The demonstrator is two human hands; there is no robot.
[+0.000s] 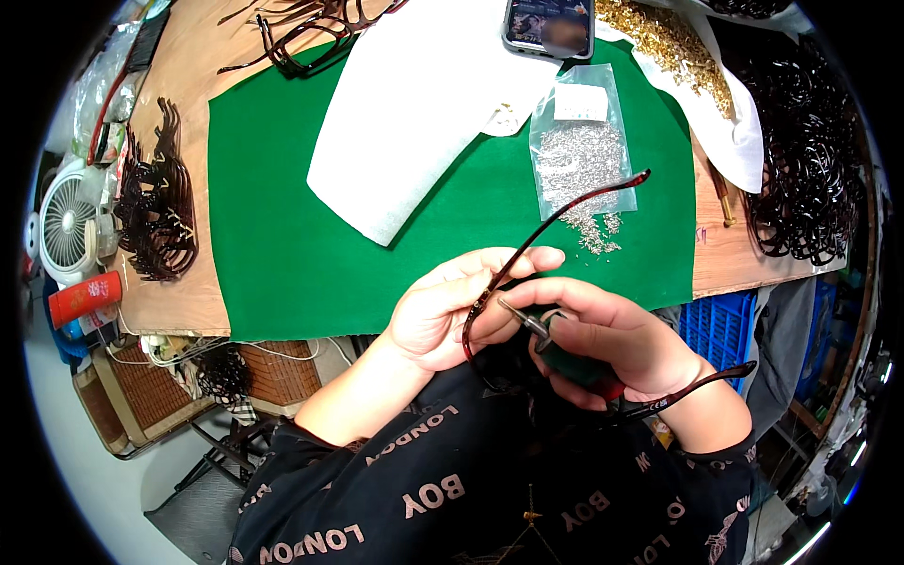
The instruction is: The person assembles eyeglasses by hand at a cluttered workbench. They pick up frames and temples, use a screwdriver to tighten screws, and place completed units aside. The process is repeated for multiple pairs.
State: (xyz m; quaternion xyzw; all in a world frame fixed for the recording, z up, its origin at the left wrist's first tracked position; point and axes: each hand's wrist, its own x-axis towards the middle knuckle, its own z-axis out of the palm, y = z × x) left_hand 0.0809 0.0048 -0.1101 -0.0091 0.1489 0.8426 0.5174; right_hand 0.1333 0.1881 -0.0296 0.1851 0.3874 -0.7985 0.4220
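My left hand is closed on a dark reddish-brown eyeglass frame at the hinge. One temple of the frame slants up to the right over the mat, and the other reaches out past my right wrist. In my right hand is a green and red screwdriver, thick-bodied with a slim metal shaft. Its tip points up and left, close to the hinge; whether it touches a screw is too small to tell. Beyond my hands lies a clear bag of tiny silvery screws, some spilled out loose at its mouth.
A green mat covers the wooden table, with a white cloth on it. A phone and gold-coloured small parts are at the back. Dark eyeglass parts pile up right and left, near a white fan.
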